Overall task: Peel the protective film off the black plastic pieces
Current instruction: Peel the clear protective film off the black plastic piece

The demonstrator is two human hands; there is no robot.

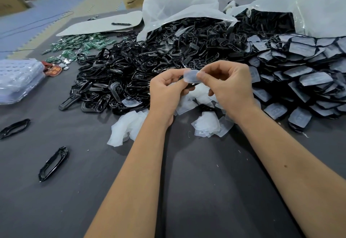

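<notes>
Film [191, 76] is half lifted off the black piece [190, 86], held up over the peeled scraps [206, 124]. Left hand [166, 89] grips the piece to steady it while right hand [227, 86] pinches the film's edge, probably so scraps drop straight down.

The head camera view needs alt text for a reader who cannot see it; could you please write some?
Two bare hands peel a translucent film off a small black plastic piece: the left hand grips the piece, the right hand pinches the film. Behind lie heaps of black parts and, nearer, peeled films on a dark table.
</notes>
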